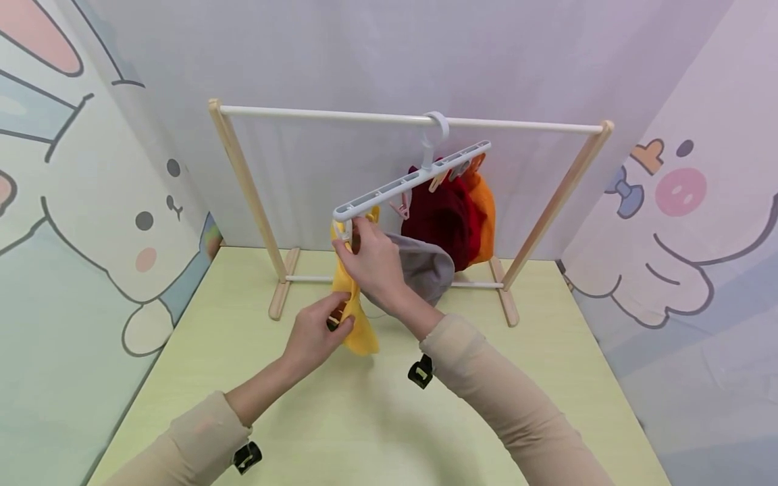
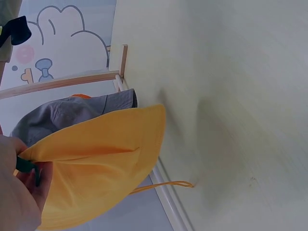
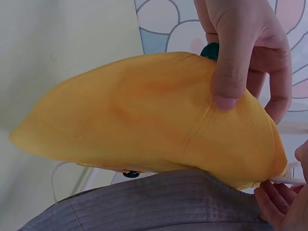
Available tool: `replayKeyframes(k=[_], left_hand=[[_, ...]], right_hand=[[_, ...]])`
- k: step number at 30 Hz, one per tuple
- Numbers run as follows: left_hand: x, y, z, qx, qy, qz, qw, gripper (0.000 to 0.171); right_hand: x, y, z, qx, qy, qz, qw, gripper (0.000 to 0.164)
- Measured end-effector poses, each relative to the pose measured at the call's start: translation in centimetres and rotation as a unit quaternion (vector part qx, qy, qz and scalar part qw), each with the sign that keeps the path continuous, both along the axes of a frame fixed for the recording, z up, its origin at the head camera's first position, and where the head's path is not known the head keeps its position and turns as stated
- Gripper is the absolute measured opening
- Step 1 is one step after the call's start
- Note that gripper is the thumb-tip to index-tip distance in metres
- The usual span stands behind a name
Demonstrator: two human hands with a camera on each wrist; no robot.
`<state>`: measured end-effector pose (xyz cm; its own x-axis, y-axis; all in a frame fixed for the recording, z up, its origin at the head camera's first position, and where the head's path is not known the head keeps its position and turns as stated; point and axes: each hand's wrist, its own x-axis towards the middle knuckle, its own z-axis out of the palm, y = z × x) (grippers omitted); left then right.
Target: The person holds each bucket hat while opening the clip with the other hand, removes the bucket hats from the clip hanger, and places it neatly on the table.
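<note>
One rack stands on a pale table point(image 1: 565, 351), with two wooden sides and a white top bar point(image 1: 304, 115), and from that bar hangs one white hanger point(image 1: 389, 192), tilted so its left end is nearer the person. Of the pegs along the hanger, at least six can be made out: a white peg point(image 1: 342, 231), a yellow one partly behind the fingers, a pink one point(image 1: 401, 204), a peach one, a grey one and an orange one. At least four hats hang below: a yellow hat point(image 1: 362, 334) at the left end, a grey hat point(image 1: 425, 266) just beside it, a dark red hat point(image 1: 431, 216) behind that, and an orange hat point(image 1: 484, 216) at the right; whether the brighter red cloth is another hat cannot be told. The left hand point(image 1: 316, 331) pinches the yellow hat between thumb and fingers, with a small green piece point(image 2: 26, 166) showing among the fingers. The right hand point(image 1: 373, 263) is closed, thumb against fingers, on the white peg at the hat's upper edge. One thin cord point(image 2: 175, 184) hangs from the yellow hat. Both sleeves are beige.
</note>
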<state>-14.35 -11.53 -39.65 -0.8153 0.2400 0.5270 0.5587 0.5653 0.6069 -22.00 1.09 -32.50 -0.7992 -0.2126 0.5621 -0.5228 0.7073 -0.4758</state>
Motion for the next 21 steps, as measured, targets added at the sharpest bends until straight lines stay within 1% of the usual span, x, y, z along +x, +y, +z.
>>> replayKeyframes(k=[8,14,21], left_hand=[[0.09,0.14,-0.03,0.003,0.003,-0.003,1.0,0.029],[0.06,0.09,-0.12,0.005,0.007,-0.009,0.9999,0.028],[0.0,-0.02,-0.3,0.003,0.01,-0.014,0.9998,0.028]], right_hand=[[-0.02,-0.44,0.23,0.009,0.009,-0.03,0.999,0.027],[-0.09,-0.64,0.44,0.027,-0.002,-0.051,0.998,0.03],[-0.18,-0.68,0.76,0.042,-0.002,-0.06,0.997,0.032]])
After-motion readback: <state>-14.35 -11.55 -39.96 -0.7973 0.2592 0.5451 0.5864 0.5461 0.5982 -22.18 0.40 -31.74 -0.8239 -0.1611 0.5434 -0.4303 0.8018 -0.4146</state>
